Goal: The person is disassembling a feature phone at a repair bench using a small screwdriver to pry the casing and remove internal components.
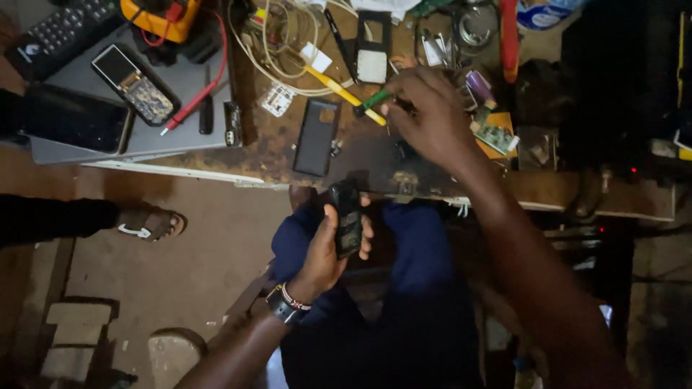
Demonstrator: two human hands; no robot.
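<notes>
My left hand [328,248] is gripping a small dark phone [348,216] over my lap, just off the worktop's [274,144] front edge. My right hand [425,115] is pinching a green-handled screwdriver [375,99] above the worktop, near that edge.

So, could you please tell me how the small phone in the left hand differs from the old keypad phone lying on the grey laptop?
The small dark phone is gripped upright in the left hand above the lap; the keypad phone lies flat and untouched on the laptop. The held one looks black all over; the one on the laptop has a silvery frame, and its keypad area looks bare. Both are small bar-shaped handsets.
</notes>
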